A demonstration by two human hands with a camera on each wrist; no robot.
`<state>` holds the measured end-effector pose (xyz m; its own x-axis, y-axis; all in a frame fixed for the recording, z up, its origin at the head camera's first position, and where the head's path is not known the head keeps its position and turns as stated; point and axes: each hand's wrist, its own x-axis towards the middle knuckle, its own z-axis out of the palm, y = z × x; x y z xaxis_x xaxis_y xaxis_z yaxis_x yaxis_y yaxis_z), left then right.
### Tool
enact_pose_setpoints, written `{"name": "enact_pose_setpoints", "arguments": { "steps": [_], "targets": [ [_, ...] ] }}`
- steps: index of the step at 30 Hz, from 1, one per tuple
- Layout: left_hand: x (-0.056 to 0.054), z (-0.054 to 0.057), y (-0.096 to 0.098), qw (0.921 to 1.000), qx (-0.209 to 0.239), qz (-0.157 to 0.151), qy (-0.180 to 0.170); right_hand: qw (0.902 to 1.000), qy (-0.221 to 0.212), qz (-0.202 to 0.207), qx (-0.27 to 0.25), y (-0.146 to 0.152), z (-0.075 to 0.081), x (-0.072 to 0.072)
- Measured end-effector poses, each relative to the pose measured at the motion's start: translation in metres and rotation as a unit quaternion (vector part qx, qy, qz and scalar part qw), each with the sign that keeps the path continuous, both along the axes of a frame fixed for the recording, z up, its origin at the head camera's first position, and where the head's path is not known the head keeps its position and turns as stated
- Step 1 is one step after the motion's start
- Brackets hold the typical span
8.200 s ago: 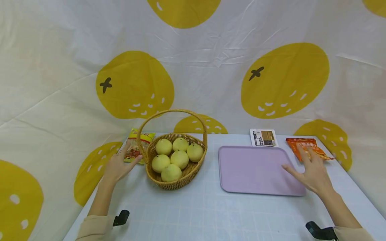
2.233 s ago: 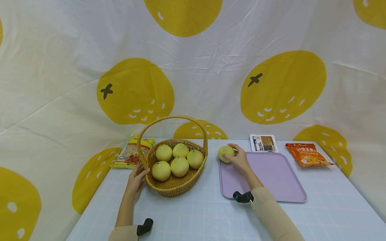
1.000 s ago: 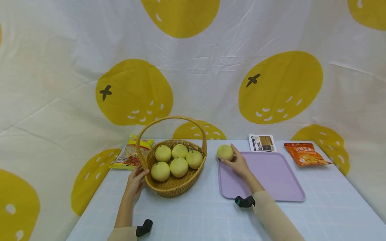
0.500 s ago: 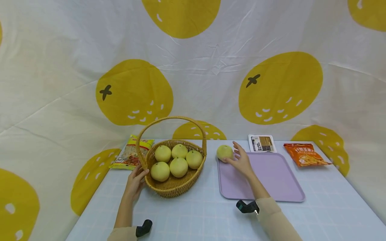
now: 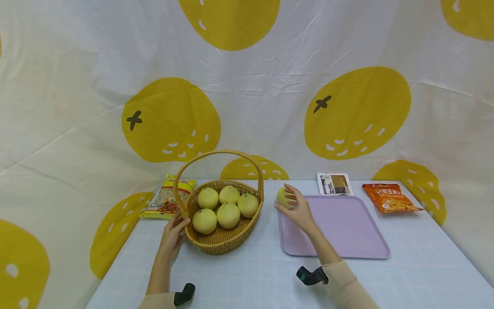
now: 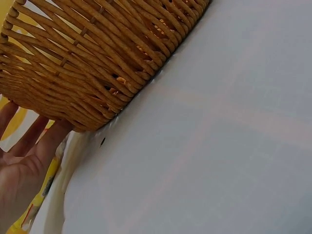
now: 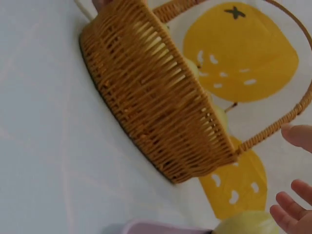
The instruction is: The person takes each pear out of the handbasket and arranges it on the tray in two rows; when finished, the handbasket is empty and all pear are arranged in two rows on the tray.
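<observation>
The wicker basket (image 5: 221, 246) with its tall handle stands left of centre and holds several round yellow-green pears (image 5: 228, 215). My left hand (image 5: 172, 236) holds the basket's left end, thumb at the rim by the handle's foot. In the left wrist view, fingers (image 6: 48, 139) touch the woven outer wall. A single pear (image 5: 283, 198) sits at the far left corner of the lilac tray (image 5: 335, 227). My right hand (image 5: 298, 211) is just in front of that pear, partly hiding it, thumb and fingers apart, holding nothing. In the right wrist view, the pear (image 7: 248, 223) shows below the fingertips.
A yellow snack bag (image 5: 167, 199) lies behind the basket's left side. Beyond the tray are a white packet (image 5: 334, 184) and, to the right, an orange snack bag (image 5: 390, 198). A fruit-print cloth (image 5: 270, 111) hangs behind the table (image 5: 247, 279).
One pear has gone from basket to tray in my right hand. That hand has since released it and shifted left across its front. My left hand moved from the yellow bag to the basket.
</observation>
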<state>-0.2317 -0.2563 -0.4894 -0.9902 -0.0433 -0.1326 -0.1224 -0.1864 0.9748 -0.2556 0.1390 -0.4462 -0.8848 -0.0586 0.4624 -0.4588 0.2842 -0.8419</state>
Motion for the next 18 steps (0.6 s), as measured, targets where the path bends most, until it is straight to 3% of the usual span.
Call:
{"name": "enact_pose_setpoints", "arguments": {
  "steps": [6, 14, 18],
  "targets": [
    [0.001, 0.0, -0.001, 1.0, -0.001, -0.001, 0.004, 0.9963, -0.052, 0.067, -0.012, -0.017, 0.005, 0.011],
    [0.001, 0.0, -0.001, 0.9999, -0.005, 0.002, 0.008, 0.9927, -0.033, 0.116, 0.001, -0.043, 0.029, 0.039],
    [0.001, -0.001, 0.0, 0.9999, -0.004, 0.004, 0.009, 0.9904, -0.04, 0.132, 0.007, -0.052, 0.03, 0.045]
  ]
}}
